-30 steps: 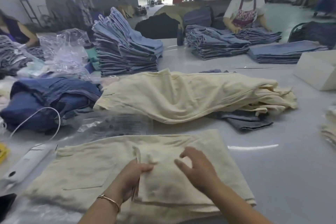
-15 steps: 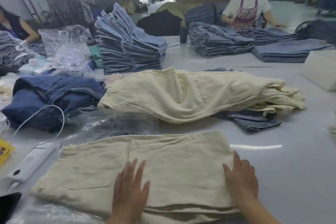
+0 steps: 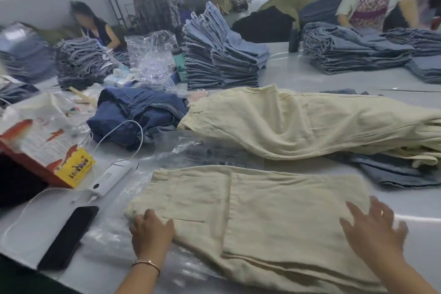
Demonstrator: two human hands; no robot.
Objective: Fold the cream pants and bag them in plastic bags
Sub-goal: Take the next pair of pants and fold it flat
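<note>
A folded pair of cream pants (image 3: 262, 217) lies flat on the grey table in front of me, partly on a clear plastic bag (image 3: 112, 241). My left hand (image 3: 151, 230) is at the pants' left end, fingers curled over the near corner of the fabric. My right hand (image 3: 374, 229) is motion-blurred, with fingers spread flat at the pants' right edge. Behind the folded pair lies a loose pile of cream pants (image 3: 310, 124). Between the two is another printed clear bag (image 3: 214, 154).
A black phone (image 3: 69, 236), a white power bank (image 3: 109, 179) with its cable and a red-and-yellow box (image 3: 47, 150) sit to the left. Dark blue jeans (image 3: 136, 114) and stacks of folded denim (image 3: 222, 55) stand behind. Two people work at the far side.
Both hands slid apart from the middle of the folded pants, the left to its left corner and the right to its right edge. The view has swung left.
</note>
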